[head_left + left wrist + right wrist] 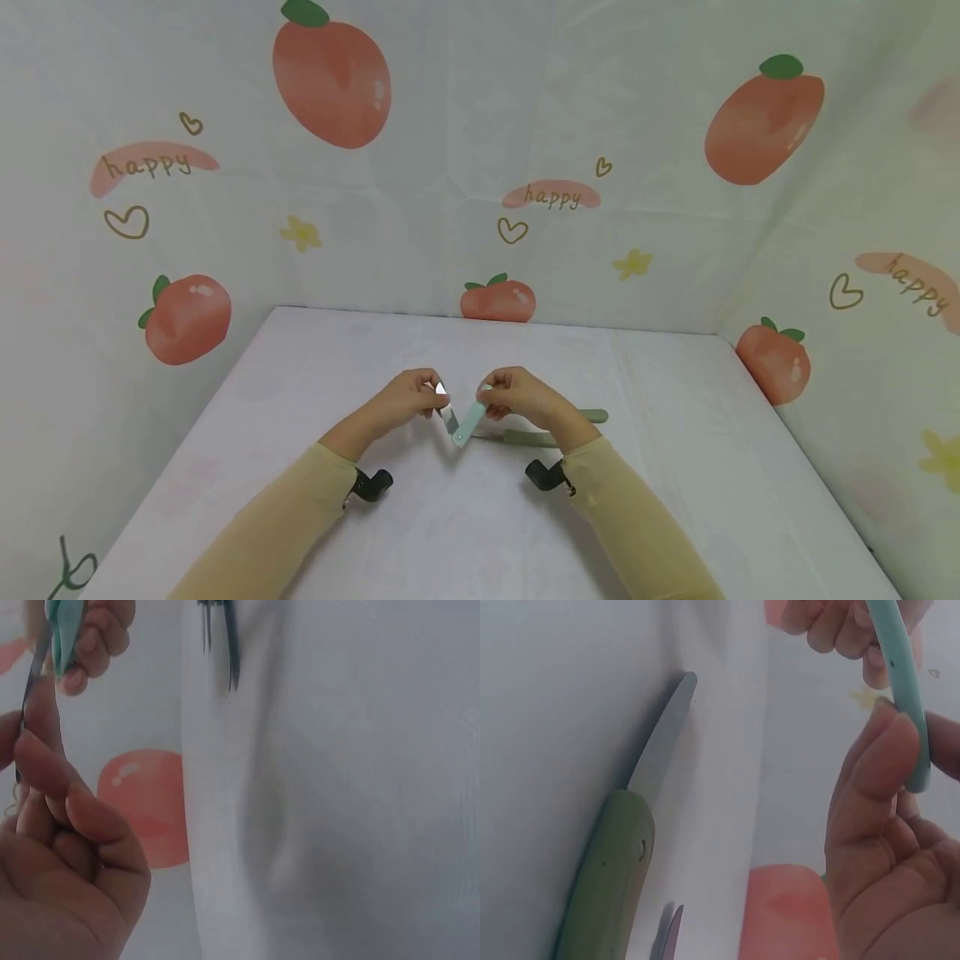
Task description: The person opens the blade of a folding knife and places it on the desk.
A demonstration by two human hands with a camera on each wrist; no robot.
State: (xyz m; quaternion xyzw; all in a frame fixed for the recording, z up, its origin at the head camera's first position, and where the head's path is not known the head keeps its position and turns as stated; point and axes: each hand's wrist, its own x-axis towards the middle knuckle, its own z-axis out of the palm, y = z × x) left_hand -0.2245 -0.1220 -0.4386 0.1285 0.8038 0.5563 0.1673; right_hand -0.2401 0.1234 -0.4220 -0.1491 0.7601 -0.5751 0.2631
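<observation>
Both hands hold a folding knife with a mint-green handle [472, 422] above the table, its blade [450, 419] swung partly out so the two form a V. My left hand [407, 395] pinches the blade between thumb and fingers. Toward the other end of the handle, my right hand [527, 395] pinches it with thumb and fingertips. In the right wrist view the mint handle [901, 679] hides the blade. Below the right hand lies a green-handled knife [606, 877]. A second green handle [595, 415] shows just behind the right wrist.
The white-covered table [360, 533] meets a fruit-print cloth wall [420, 225] at its back edge. Small black cameras [372, 484] are strapped at both wrists. Only a blade tip [673, 930] of the second knife appears in the right wrist view.
</observation>
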